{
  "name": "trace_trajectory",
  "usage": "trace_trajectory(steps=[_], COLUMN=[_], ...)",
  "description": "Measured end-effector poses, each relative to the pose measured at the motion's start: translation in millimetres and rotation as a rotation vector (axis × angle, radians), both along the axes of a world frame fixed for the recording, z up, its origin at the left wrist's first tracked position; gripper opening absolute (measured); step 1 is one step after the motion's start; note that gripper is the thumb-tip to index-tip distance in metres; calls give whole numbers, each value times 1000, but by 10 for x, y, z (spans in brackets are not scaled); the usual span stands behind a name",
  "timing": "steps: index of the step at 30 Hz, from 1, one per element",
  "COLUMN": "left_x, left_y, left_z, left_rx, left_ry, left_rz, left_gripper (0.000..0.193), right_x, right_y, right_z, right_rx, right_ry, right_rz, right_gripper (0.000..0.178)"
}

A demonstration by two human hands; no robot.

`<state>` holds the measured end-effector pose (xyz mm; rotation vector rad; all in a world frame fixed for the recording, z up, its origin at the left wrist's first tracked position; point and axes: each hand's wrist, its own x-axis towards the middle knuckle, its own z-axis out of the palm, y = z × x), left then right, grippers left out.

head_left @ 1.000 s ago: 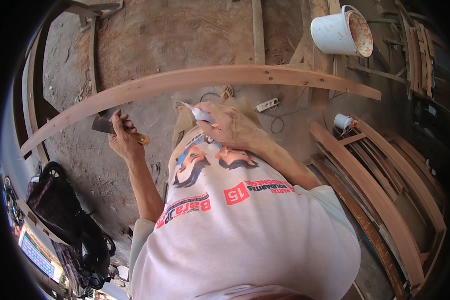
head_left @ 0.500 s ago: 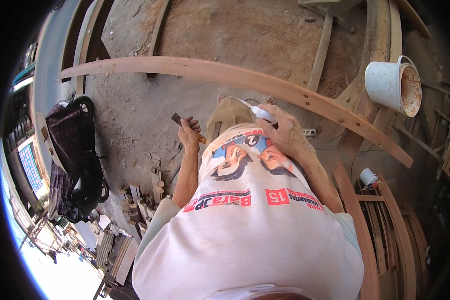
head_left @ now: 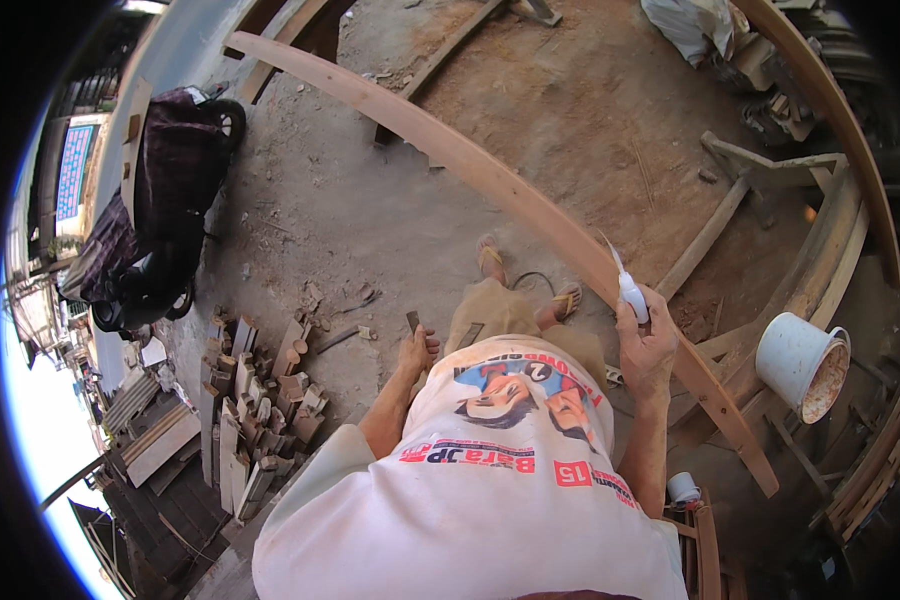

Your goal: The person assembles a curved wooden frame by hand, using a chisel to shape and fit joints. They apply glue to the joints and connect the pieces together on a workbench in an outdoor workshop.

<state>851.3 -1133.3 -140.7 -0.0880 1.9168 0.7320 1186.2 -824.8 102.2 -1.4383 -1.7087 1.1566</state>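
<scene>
My right hand [head_left: 650, 345] is closed around a small white squeeze bottle [head_left: 631, 296], its long thin nozzle pointing up and away from me. The bottle is held over or right beside a long reddish-brown plank [head_left: 500, 190]; I cannot tell whether they touch. This plank runs slantwise from far left to near right. Lower and closer to my body, my left hand [head_left: 416, 352] grips a short flat-bladed hand tool [head_left: 413, 321]. Only its dark blade sticks out above the fingers; the handle is hidden in the hand.
A white bucket [head_left: 795, 365], crusted inside, stands at the right by a thick timber [head_left: 820, 260]. Stacked wood offcuts [head_left: 255, 400] lie at the left. Beyond them is a partly covered motorbike [head_left: 165, 200]. My sandalled feet [head_left: 490, 262] are on the dirt floor near the plank.
The view has swung, so the plank now slants more steeply. My right hand has moved away from my belly, bringing the bottle to the plank. The left hand still holds the tool.
</scene>
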Motion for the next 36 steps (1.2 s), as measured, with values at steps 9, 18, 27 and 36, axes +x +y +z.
trace_trajectory(steps=[9, 18, 27, 36], left_x=[-583, -1018, -980, -919], left_y=[580, 337, 314, 450], left_z=[219, 8, -326, -458], left_rx=[148, 86, 89, 132], left_ry=[50, 85, 9, -18], left_rz=[-31, 85, 160, 100], left_gripper=[67, 60, 62, 61], right_x=[-931, -1211, -1337, -1328], right_y=[165, 332, 405, 445], right_z=[155, -104, -10, 20], right_rx=[-207, 77, 133, 183], right_ry=[157, 22, -72, -101], right_rz=[4, 49, 52, 90], right_gripper=[22, 21, 16, 15])
